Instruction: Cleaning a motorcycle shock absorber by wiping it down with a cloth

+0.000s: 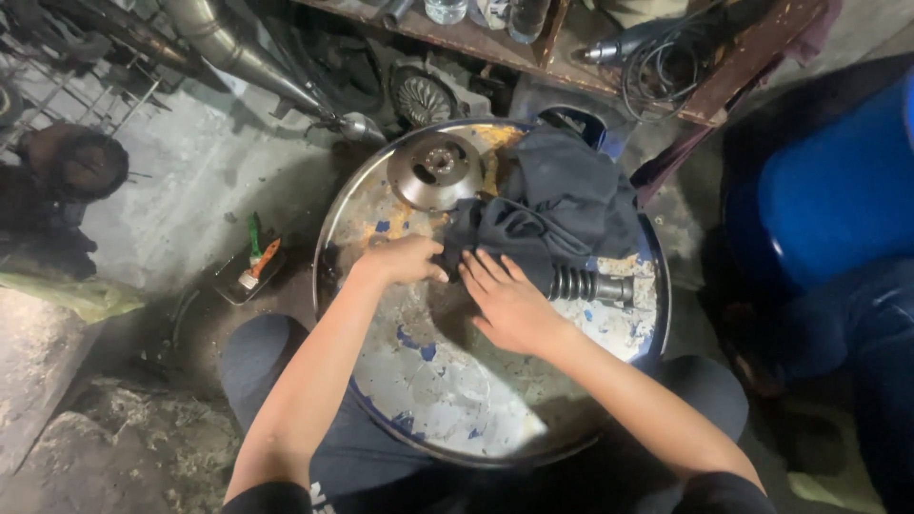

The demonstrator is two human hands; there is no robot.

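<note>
Rusty round drum top (447,381), crumpled dark cloth (562,205)

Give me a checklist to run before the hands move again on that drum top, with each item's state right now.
1. Left hand gripping the dark cloth: ok, fingers closed on its edge.
2. Right hand flat on the cloth: ok, palm down, fingers spread.
3. Ribbed shaft covered: not ok, its end sticks out from under the cloth.
4. Metal disc clear of both hands: ok, it lies apart, at the far side.
5. Drum top surface clean: not ok, rusty with flaking blue paint.
6. What else the cloth hides: cannot tell.
</note>
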